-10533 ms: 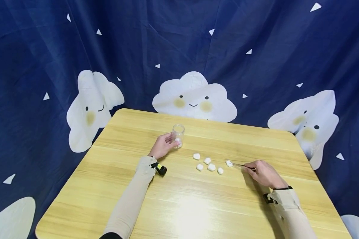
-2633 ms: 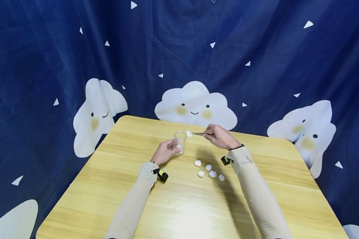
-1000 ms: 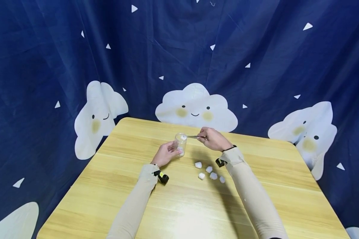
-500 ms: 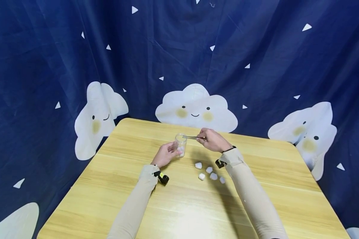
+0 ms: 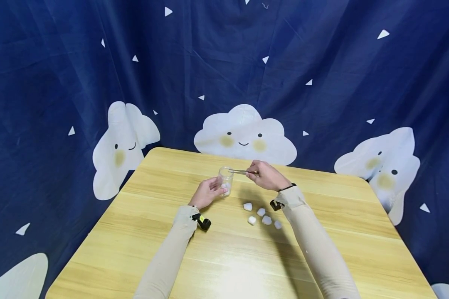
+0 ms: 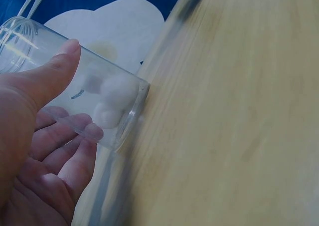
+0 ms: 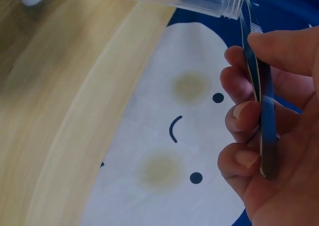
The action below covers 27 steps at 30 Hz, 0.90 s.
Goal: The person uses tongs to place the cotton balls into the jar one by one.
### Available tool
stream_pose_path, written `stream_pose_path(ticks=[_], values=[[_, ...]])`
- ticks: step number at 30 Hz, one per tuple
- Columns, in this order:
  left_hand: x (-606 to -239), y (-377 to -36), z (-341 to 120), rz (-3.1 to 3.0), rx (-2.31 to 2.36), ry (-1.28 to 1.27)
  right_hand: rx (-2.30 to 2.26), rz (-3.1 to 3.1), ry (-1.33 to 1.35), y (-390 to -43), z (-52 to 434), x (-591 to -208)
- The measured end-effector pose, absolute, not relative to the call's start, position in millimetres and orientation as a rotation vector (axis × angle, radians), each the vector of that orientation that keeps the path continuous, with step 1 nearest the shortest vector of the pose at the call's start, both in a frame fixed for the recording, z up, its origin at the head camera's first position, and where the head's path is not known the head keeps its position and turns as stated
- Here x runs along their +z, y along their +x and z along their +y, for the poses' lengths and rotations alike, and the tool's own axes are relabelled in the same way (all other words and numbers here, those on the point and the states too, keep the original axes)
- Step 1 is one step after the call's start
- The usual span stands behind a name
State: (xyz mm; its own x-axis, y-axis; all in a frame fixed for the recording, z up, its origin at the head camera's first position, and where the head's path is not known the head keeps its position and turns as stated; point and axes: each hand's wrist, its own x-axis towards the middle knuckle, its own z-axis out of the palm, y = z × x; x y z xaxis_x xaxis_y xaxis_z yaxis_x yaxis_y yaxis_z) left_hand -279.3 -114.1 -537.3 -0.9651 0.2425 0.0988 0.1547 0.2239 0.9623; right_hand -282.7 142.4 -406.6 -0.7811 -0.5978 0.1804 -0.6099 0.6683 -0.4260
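Observation:
My left hand (image 5: 206, 192) grips a clear jar (image 5: 226, 179) with a threaded mouth, thumb on one side and fingers on the other. Several white cotton balls (image 6: 115, 96) lie at the jar's bottom in the left wrist view. The jar has no lid on it. My right hand (image 5: 266, 175) pinches metal tweezers (image 7: 264, 101) between thumb and fingers. Their tips (image 5: 232, 170) reach over the jar's mouth, slightly apart, with no cotton ball between them.
Several loose cotton balls (image 5: 267, 220) lie on the wooden table (image 5: 164, 174), right of the jar and nearer to me. A blue curtain (image 5: 239, 54) with cloud prints hangs behind the table's far edge.
The tweezers brought a cotton ball from the table to the jar's mouth and let it go; it now lies inside with the others. In the last half second the hands barely moved.

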Motion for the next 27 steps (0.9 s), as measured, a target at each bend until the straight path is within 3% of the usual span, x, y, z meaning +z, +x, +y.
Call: stream_pose_path(ticks=[27], values=[[-535, -279, -115, 2.399, 1.853, 0.367, 0.623, -2.877, 0.951, -256, 188, -416]])
